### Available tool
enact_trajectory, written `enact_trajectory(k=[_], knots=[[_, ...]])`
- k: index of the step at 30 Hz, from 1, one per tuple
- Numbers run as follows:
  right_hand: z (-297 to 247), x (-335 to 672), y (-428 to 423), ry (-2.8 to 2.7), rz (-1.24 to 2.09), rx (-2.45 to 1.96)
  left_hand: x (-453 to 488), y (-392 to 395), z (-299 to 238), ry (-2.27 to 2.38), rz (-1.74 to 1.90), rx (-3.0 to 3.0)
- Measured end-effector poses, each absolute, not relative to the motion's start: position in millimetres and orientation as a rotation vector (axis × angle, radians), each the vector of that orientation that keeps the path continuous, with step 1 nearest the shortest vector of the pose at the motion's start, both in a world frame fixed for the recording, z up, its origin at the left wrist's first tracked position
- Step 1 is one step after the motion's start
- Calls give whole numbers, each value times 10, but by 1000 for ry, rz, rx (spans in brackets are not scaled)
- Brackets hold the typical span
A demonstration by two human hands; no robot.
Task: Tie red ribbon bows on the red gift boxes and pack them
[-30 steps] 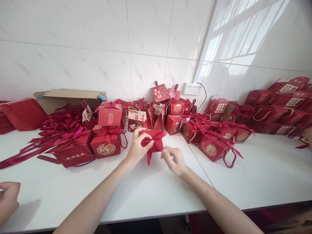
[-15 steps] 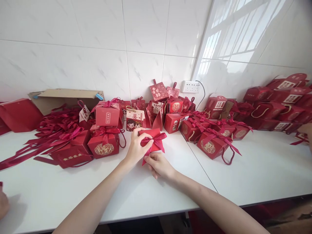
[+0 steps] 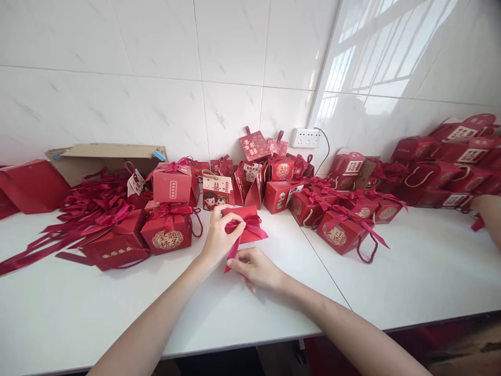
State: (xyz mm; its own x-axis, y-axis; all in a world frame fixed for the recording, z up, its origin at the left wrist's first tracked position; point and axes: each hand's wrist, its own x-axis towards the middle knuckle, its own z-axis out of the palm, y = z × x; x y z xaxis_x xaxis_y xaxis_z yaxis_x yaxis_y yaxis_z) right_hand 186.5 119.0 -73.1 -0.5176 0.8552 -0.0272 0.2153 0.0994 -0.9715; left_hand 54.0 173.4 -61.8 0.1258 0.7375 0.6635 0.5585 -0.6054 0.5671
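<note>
In the middle of the white table lies a small red gift box (image 3: 247,213) with a dark pink ribbon bow (image 3: 254,225) across its top. My left hand (image 3: 224,230) reaches over the box's left side, thumb and forefinger pinched on the bow near its knot. Below it, my right hand (image 3: 254,267) grips the lower end of a ribbon tail (image 3: 234,253) between thumb and fingers. That tail runs taut down from the bow, past the box's front edge. The knot is partly covered by my left fingers.
Finished-looking red boxes with bows stand left (image 3: 166,235) and right (image 3: 336,230). A heap of loose ribbons (image 3: 94,201) lies before a cardboard box (image 3: 113,151). Stacked red boxes (image 3: 426,180) fill the far right, where another person's arm (image 3: 489,209) reaches in. A power strip (image 3: 306,138) is against the wall.
My right hand has moved slightly down and drawn the ribbon tail straighter. My left hand stays at the bow. The hand at the left edge has left view; the right-hand person's arm reaches further in.
</note>
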Motion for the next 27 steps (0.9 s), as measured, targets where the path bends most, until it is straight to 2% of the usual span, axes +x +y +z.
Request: enact_trajectory(k=[5,7,13,27], knots=[[-519,2232,1341,-1636,854,-1350,529,1747,-617,1250,1461,2208],[-471,2337,1399,-1586,732,-1380,529,1741,-617,1240,1472,2210],[-458,2380,1454,-1705,1143,-1315,525,1732,-610,1219,1490,2198],[-438,2564,1501,-1905,1411,-1261,538,1742,-607,1216,1514,2129]])
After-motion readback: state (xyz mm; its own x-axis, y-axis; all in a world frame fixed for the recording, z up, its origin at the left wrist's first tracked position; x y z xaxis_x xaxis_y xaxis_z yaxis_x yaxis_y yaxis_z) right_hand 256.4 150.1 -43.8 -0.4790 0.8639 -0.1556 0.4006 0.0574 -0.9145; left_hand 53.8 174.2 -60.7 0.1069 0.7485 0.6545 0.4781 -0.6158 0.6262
